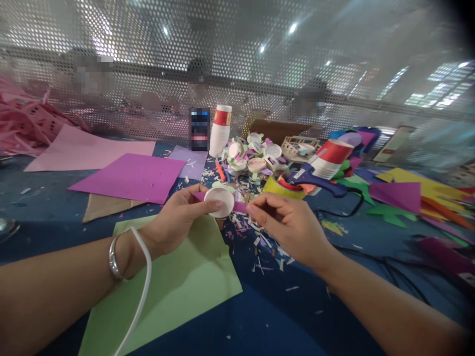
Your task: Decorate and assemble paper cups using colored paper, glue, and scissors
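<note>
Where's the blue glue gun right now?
In the head view, the blue glue gun lies right of centre on the table, just beyond the right hand, beside a tipped stack of red-and-white paper cups.

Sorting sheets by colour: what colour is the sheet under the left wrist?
Light green sheet, seen best in the head view, beneath the left hand.

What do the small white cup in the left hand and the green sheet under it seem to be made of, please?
The cup, held in the left hand, looks like matte white paper: thin wall, rolled rim, like the stacked cups behind. The green sheet looks like craft foam or card: flat, dull, no gloss; which one is hard to tell.
</note>
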Demonstrator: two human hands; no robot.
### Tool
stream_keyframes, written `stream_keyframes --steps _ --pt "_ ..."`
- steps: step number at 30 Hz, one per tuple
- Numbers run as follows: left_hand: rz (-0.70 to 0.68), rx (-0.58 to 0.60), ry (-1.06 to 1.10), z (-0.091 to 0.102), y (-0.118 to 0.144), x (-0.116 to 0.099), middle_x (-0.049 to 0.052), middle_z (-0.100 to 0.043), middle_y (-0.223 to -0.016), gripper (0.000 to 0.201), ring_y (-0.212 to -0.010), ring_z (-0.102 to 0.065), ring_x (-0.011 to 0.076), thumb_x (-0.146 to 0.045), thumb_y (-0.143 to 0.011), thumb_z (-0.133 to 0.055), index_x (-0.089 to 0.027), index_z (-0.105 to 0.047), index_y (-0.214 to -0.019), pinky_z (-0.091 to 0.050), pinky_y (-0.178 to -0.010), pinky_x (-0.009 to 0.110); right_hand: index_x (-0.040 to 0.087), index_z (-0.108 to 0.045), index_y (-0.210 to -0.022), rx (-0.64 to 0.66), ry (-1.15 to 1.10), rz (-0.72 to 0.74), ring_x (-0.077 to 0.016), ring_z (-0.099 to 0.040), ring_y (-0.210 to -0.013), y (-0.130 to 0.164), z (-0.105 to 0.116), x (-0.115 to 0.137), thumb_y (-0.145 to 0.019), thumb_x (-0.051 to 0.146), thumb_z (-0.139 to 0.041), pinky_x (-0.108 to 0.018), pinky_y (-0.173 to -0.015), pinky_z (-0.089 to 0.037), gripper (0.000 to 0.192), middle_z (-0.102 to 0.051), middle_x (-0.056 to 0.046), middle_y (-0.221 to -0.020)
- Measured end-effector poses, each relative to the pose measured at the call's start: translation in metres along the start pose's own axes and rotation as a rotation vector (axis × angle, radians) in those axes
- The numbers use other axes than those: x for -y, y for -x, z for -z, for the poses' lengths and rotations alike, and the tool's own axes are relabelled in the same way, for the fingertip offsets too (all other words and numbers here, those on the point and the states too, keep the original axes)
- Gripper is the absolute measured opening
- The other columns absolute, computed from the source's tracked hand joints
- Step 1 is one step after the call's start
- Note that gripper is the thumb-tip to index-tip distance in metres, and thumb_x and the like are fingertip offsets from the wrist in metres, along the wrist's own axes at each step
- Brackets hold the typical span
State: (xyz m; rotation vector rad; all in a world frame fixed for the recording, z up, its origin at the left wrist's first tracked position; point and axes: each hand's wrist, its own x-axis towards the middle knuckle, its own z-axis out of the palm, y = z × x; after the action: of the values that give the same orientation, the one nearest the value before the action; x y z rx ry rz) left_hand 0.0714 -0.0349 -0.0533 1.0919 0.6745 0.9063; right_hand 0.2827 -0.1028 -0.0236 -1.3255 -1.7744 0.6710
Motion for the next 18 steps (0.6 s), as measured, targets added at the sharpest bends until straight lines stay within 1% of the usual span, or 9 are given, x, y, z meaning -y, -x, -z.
stream_keyframes --steps 5,10,14,16,18 --pt "0.033 0.002 -0.050 -0.0010 0.0029 -0.0001 0.002 -0.070 -0.082 0.033 -0.077 -0.066 0.0170 -0.032 -0.072 -0.087 -0.018 -0.060 -0.085 -0.049 -0.075 0.031 0.019 -0.065 -0.081 0.010 -0.002 -0.003 -0.0093 -0.038 -0.055 0.0005 0.0006 0.0011 -0.095 0.038 -0.063 -0.024 -0.046 -0.030 0.024 -0.049 0.003 -0.065" --pt "-0.011 0.016 -0.062 0.0011 0.0021 0.0003 0.001 -0.070 -0.079 0.030 -0.076 -0.066 0.0167 -0.033 -0.073 -0.086 -0.019 -0.062 -0.085 -0.049 -0.075 0.032 0.019 -0.067 -0.082 0.012 0.013 0.000 -0.0098 -0.040 -0.056 0.0005 0.0017 -0.0011 -0.096 0.039 -0.062 -0.024 -0.048 -0.033 0.025 -0.052 0.002 -0.065" --pt "-0.069 0.044 -0.051 0.0039 0.0006 0.0003 0.000 -0.071 -0.083 0.021 -0.077 -0.064 0.0140 -0.032 -0.075 -0.085 -0.019 -0.069 -0.084 -0.048 -0.076 0.029 0.020 -0.071 -0.089 -0.082 0.069 0.031 -0.0125 -0.052 -0.063 0.0007 0.0036 -0.0024 -0.096 0.038 -0.064 -0.026 -0.055 -0.042 0.021 -0.065 -0.002 -0.075" --pt "-0.057 0.065 -0.069 0.0037 0.0016 -0.0008 0.001 -0.071 -0.084 0.020 -0.077 -0.062 0.0129 -0.031 -0.075 -0.085 -0.018 -0.072 -0.084 -0.047 -0.076 0.027 0.020 -0.072 -0.093 -0.130 0.083 0.053 -0.0135 -0.056 -0.067 0.0007 0.0046 -0.0016 -0.095 0.036 -0.065 -0.026 -0.058 -0.045 0.017 -0.069 -0.003 -0.080" --pt "-0.032 0.118 -0.097 0.0025 0.0037 -0.0028 0.002 -0.072 -0.086 0.020 -0.077 -0.062 0.0128 -0.030 -0.075 -0.084 -0.018 -0.074 -0.088 -0.047 -0.076 0.027 0.020 -0.072 -0.095 -0.148 0.083 0.067 -0.0138 -0.059 -0.069 0.0008 0.0054 0.0000 -0.095 0.033 -0.065 -0.027 -0.060 -0.047 0.015 -0.070 -0.003 -0.083"
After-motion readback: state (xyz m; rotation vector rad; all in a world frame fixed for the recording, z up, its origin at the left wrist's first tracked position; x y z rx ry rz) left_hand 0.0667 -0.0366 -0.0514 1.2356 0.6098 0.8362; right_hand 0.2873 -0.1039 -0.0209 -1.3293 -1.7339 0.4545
